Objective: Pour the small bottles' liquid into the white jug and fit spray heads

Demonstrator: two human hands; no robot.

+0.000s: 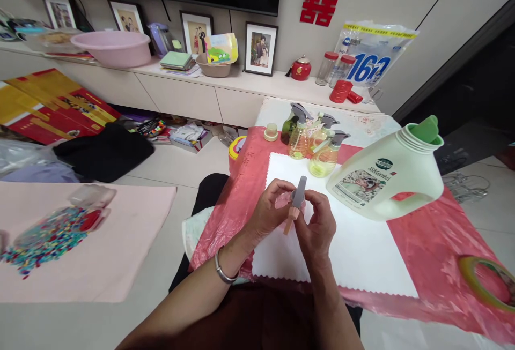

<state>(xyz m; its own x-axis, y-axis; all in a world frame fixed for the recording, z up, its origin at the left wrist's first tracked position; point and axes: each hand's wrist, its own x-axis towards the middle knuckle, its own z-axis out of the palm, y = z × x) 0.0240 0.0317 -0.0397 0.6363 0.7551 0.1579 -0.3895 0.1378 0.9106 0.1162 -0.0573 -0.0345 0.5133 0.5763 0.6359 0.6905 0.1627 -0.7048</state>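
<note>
Between my two hands is a small pinkish spray bottle with a grey and peach-coloured spray head (297, 200), held over a white sheet (346, 248). My left hand (270, 206) grips it from the left, and my right hand (317, 224) closes on it from the other side. Most of the bottle's body is hidden by the fingers and the head. Just beyond stand several spray bottles with grey triggers, among them a clear yellowish one (324, 162). A big pale green jug (378, 178) with its mouth uncapped leans to the right of the sheet.
A small cap (271, 131) sits at the far left of the red plastic cover (241, 189). A tape roll (488, 283) lies at right. On a pink mat (132, 232) at left are colourful little pieces (48, 243). Behind, a cabinet holds a pink basin (112, 50) and framed photos.
</note>
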